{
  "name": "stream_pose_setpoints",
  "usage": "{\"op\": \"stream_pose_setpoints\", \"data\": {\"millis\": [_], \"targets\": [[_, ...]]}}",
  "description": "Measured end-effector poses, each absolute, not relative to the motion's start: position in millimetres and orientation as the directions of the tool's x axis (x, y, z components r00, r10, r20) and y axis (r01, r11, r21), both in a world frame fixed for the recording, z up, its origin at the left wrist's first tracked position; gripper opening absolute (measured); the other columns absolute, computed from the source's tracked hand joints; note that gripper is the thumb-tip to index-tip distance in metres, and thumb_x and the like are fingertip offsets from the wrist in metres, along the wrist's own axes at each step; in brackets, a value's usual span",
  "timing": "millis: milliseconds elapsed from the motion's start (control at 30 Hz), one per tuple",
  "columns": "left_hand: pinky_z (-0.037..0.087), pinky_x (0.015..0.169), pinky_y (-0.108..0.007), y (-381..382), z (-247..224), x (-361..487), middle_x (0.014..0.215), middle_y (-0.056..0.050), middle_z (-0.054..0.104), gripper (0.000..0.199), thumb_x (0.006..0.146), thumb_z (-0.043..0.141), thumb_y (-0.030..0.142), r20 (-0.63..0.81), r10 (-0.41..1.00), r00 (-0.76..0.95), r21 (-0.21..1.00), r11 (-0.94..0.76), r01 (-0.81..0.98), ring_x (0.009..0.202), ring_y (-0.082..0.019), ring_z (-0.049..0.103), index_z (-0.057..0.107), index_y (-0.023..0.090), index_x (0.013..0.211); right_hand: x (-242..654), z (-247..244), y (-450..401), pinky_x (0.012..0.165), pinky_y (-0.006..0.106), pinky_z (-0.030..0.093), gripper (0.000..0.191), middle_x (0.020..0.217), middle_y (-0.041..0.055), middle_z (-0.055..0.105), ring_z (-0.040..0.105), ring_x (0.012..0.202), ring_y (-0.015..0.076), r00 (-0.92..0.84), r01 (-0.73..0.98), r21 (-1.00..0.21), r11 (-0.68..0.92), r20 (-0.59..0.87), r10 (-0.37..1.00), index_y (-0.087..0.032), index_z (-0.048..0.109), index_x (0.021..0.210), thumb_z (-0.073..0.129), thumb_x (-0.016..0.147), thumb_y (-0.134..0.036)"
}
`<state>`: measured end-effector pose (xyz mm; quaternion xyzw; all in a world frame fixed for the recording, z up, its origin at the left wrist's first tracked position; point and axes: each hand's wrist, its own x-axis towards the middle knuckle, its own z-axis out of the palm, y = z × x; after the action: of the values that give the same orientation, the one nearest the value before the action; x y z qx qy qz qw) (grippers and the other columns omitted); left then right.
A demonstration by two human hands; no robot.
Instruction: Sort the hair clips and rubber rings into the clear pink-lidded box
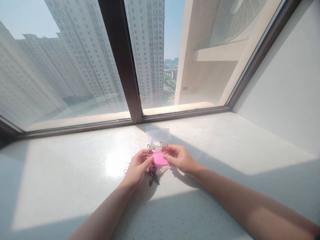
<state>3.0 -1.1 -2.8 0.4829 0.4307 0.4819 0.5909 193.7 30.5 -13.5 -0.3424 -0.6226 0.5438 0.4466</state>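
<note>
A small flat pink rectangle (160, 158) is held up between my two hands. My left hand (137, 168) pinches its left side, thumb in front. The right side is pinched by my right hand (180, 159). Brown looped pieces, one on the left (150, 149) and one on the right (163, 146), stand up at its upper corners by my fingertips; whether they are fixed to it I cannot tell. Just below lies a black clip-like thing (153, 176), beside a thin beige piece (163, 170). Small metal rings (125, 168) show left of my left hand, the rest hidden.
A clear plastic container (158, 136) sits behind my hands on the pale speckled sill (75, 186). Beyond it runs the brown window frame (132, 83), and a white wall (285, 83) borders the right side. Sunlight and shadow cross the sill.
</note>
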Motion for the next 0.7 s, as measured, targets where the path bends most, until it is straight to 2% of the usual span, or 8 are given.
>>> {"op": "stream_pose_setpoints", "data": {"millis": [167,400,700], "targets": [[0.035,0.049,-0.018,-4.0,1.3,5.3,0.066,0.000,0.063,0.019,0.082,0.067,0.027,-0.071,0.986,0.149,0.985,0.093,-0.149,0.051,-0.007,0.048,0.056,0.017,0.093,193.7,-18.0,30.7,0.049,0.024,0.042,0.020,0.062,0.0018,0.059,0.052,0.052,0.0107,-0.408,-0.083,-0.990,0.117,0.141,0.902,-0.011,0.067,0.086,0.068,0.077,-0.029],[0.036,0.048,-0.018,-5.8,3.7,6.9,0.067,0.000,0.064,0.024,0.078,0.071,0.032,-0.107,0.984,0.144,0.980,0.129,-0.153,0.051,-0.008,0.051,0.057,0.018,0.091,192.7,-20.9,29.8,0.042,0.022,0.038,0.022,0.054,-0.0002,0.057,0.050,0.043,0.0090,-0.398,-0.010,-0.995,0.102,0.097,0.912,-0.011,0.065,0.085,0.068,0.078,-0.032],[0.037,0.049,-0.019,-2.8,-0.6,6.3,0.063,0.001,0.064,0.025,0.074,0.074,0.032,-0.051,0.990,0.129,0.980,0.075,-0.186,0.050,-0.009,0.052,0.059,0.018,0.089,194.2,-21.5,31.0,0.043,0.022,0.038,0.021,0.057,-0.0013,0.057,0.050,0.045,0.0089,-0.397,-0.049,-0.992,0.116,0.126,0.909,-0.012,0.064,0.089,0.068,0.079,-0.030]]}}
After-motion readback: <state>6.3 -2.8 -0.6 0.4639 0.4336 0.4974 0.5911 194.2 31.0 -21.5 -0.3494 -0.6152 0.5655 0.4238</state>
